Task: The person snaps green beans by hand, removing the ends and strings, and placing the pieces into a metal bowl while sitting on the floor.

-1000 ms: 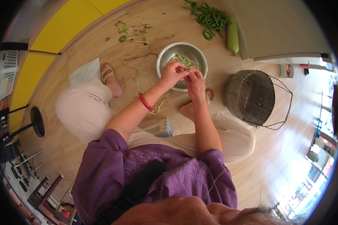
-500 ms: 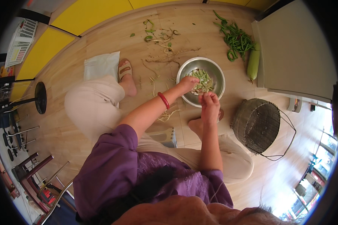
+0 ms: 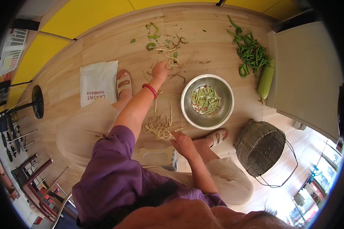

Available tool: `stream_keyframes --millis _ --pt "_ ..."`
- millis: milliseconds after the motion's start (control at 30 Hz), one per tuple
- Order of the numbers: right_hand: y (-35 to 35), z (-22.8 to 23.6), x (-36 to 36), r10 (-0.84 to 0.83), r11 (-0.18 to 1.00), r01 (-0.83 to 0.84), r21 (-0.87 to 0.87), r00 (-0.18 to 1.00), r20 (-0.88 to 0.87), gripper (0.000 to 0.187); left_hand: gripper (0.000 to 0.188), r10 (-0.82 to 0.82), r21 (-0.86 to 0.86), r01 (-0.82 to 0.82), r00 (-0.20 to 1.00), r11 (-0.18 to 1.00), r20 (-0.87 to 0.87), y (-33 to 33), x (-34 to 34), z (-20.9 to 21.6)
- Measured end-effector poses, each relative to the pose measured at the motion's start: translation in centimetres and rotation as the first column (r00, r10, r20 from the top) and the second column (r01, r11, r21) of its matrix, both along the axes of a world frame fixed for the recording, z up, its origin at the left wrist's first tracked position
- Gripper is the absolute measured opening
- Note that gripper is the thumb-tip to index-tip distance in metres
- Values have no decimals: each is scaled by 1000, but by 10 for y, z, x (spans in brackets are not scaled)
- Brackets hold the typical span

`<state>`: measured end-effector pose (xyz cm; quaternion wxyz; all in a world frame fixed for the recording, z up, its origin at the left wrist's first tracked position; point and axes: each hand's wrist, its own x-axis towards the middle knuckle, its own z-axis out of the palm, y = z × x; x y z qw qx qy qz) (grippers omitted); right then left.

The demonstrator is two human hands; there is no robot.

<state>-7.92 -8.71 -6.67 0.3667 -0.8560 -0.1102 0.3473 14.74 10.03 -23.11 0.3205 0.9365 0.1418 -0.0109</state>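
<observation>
My left hand (image 3: 160, 71), with a red bangle (image 3: 150, 91) on its wrist, is closed beside the thin stems and scraps (image 3: 174, 57) on the floor. What its fingers hold, if anything, is too small to see. My right hand (image 3: 184, 145) reaches to the edge of a heap of pale long beans (image 3: 159, 127); its thumb and forefinger look apart. To the right of both hands stands a steel bowl (image 3: 184, 111), its bottom covered with short cut pieces of green bean (image 3: 206, 100).
Green peppers (image 3: 252, 49) and a pale green gourd (image 3: 266, 82) lie by the white cabinet (image 3: 309, 72). A woven basket (image 3: 260, 149) with a wire handle tips on its side at right. A white bag (image 3: 97, 82) lies by my left foot, and a small stool (image 3: 156, 155) sits between my legs.
Both hands have left the bowl. My left hand moved left and away toward the scraps; my right hand came left and nearer to the long beans. The head view has shifted slightly.
</observation>
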Motion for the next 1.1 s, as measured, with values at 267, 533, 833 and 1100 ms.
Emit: stream_keyframes --millis 267,533,833,1100 --pt "-5 -16 16 -100 995 101 -16 995 14 28 14 -215 103 239 956 966 -200 12 63 -51" --pt "-1 -12 25 -126 992 124 25 988 89 24 3 352 -587 -302 935 751 -31 18 54 -25" --pt "7 8 34 -419 890 338 307 871 255 17 16 90 -937 -1 995 348 32 41 -7 132" --pt "3 68 49 -710 468 681 563 669 -220 17 16 -401 -975 54 915 215 -38 -7 -108 220"
